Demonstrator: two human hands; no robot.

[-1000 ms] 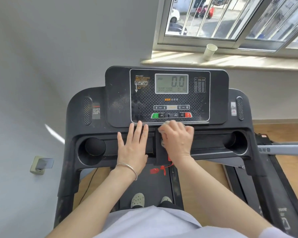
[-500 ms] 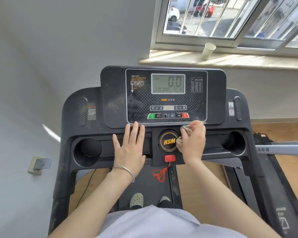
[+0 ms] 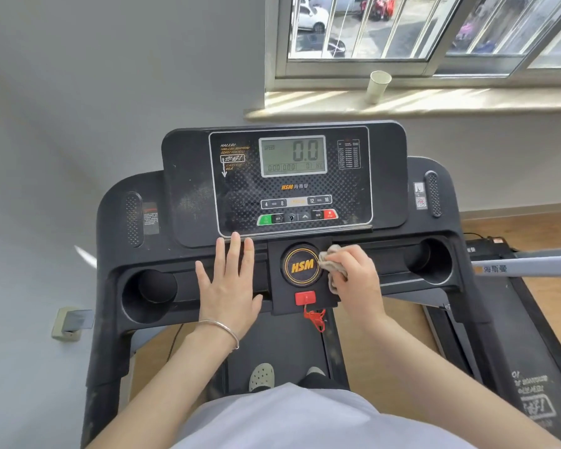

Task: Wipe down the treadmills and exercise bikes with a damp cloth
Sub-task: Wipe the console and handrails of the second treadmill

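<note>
The right hand (image 3: 357, 280) is clamped round a crumpled beige cloth (image 3: 332, 264), which is pressed against the right edge of the round HSM badge (image 3: 302, 265) at the centre of the treadmill (image 3: 110, 222) console. The left hand (image 3: 229, 286) is laid flat on the console ledge just left of the badge, fingers straight and spread, with nothing held. The 2 hands are set apart, with the badge between them. The red safety key (image 3: 305, 298) is seated just below the badge, with its cord (image 3: 314, 319) hanging; it is judged that a downward stroke could catch and dislodge it. The display (image 3: 292, 156) reads 0.0, so the unit appears powered, and a shoe (image 3: 261, 377) is seen on the belt (image 3: 272, 345). A damp cloth dragged over the button row (image 3: 297, 217) could trigger a start, and moisture could be driven into panel seams. The console is black plastic. Dust speckles and pale smears are noted across the panel and side housings, so the wiping is judged far from complete.
</note>
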